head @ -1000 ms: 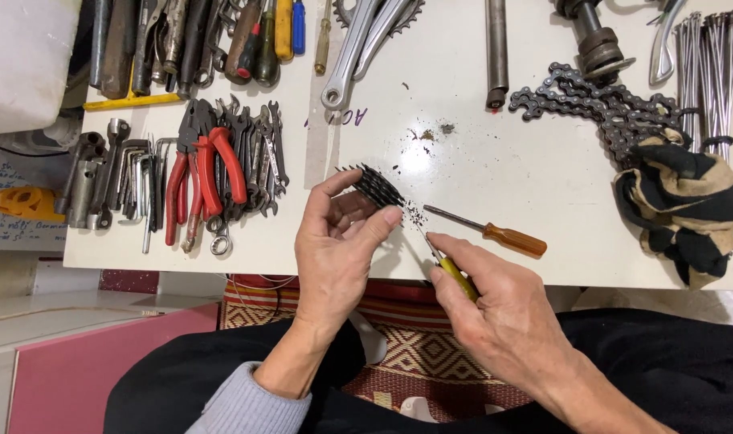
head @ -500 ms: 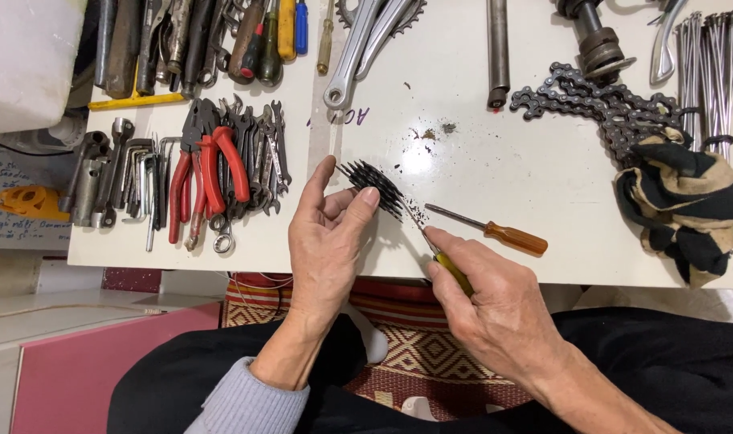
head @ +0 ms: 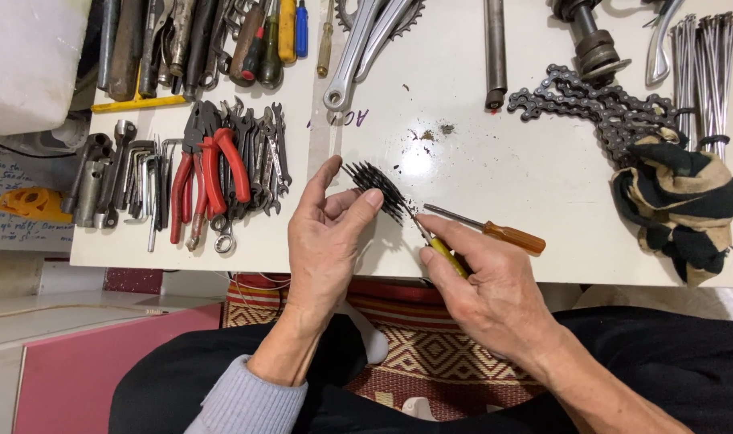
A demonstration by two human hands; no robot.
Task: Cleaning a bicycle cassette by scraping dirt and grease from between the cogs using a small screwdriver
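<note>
We count two screwdrivers: yellow-handled screwdriver (head: pixel 445 255) gripped in our right hand (head: pixel 495 293), orange-handled screwdriver (head: pixel 495 233) lying on the white counter (head: pixel 495 153) just beyond it. One black toothed sprocket (head: pixel 376 189), pinched on edge by our left hand (head: pixel 322 241), the yellow one's tip touching it. One red pliers (head: pixel 210 173) left of that hand; one chain (head: pixel 599 108) beyond the right.

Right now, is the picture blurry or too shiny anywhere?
Head view: sharp and evenly lit. The left hand casts only a soft shadow on the white table, with no strong glare. The toothed black sprocket and the yellow-handled screwdriver in the right hand look crisp. The picture cuts off the tools at the top edge.
</note>
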